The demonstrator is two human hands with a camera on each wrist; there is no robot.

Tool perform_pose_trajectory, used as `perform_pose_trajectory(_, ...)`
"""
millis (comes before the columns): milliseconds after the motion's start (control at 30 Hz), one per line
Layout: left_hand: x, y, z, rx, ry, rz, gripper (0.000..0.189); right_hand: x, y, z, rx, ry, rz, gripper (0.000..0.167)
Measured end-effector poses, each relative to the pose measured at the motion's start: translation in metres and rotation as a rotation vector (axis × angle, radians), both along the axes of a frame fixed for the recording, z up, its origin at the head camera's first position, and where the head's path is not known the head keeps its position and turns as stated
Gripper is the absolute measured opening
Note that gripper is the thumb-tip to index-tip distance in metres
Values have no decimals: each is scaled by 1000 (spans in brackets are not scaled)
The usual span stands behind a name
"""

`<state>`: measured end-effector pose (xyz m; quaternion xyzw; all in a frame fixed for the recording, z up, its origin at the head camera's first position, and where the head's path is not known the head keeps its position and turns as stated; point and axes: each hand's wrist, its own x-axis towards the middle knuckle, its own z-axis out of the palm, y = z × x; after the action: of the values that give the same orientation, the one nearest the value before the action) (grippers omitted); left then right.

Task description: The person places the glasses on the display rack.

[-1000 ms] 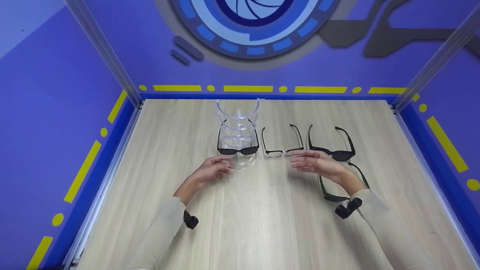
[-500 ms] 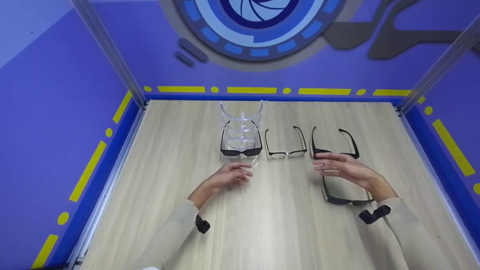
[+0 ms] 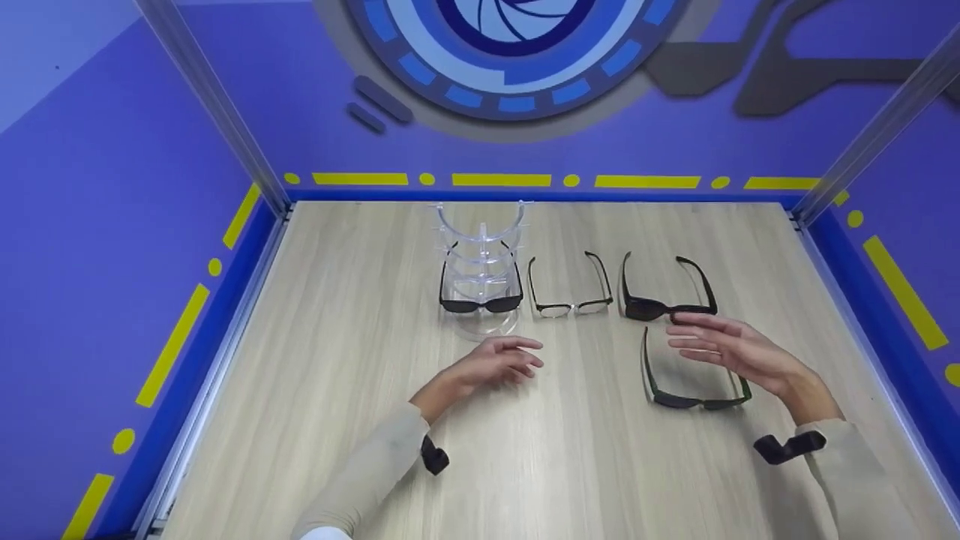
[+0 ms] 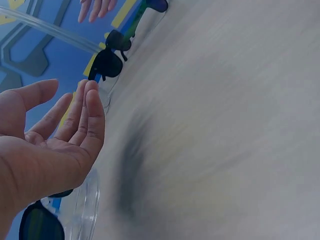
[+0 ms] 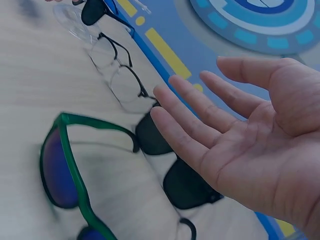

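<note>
My left hand (image 3: 499,364) hovers over the wood-look table just in front of a clear plastic glasses stand (image 3: 484,234), fingers loosely bent and holding nothing. Dark sunglasses (image 3: 501,304) sit low on that stand. To its right lie clear-lensed eyeglasses (image 3: 574,307) with dark temples, then black sunglasses (image 3: 645,308). Nearer the front are green-framed sunglasses (image 3: 679,401), whose bluish-purple lens (image 5: 61,170) shows in the right wrist view. Above these two sunglasses my right hand (image 3: 739,349) hangs in the air, palm turned inward, fingers extended and nothing in them.
Blue panels with yellow markings wall in the table (image 3: 360,262) at the back and both sides. Metal posts (image 3: 217,109) stand at the back corners. The stand's upper arcs rise near the back edge.
Both hands have moved to the right, the left one away from the stand's base and the right one from the eyeglasses to over the sunglasses. The glasses stay in place.
</note>
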<state>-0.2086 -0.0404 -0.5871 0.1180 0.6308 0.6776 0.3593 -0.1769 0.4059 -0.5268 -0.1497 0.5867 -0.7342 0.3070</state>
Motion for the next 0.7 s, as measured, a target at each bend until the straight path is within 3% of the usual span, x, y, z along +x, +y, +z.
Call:
perform_pose_trajectory(233,5,20,-5,27,-52,-26,43,11,36,-10,-180,-49,-38,49)
perform_pose_trajectory(500,11,44,-13,32,-106,-61,41,31,68,-28,-384,-71,-2,55)
perform_pose_trajectory(700,11,70,-15,71,-120,-71,39,34,90,-36,-434,-65,8,57)
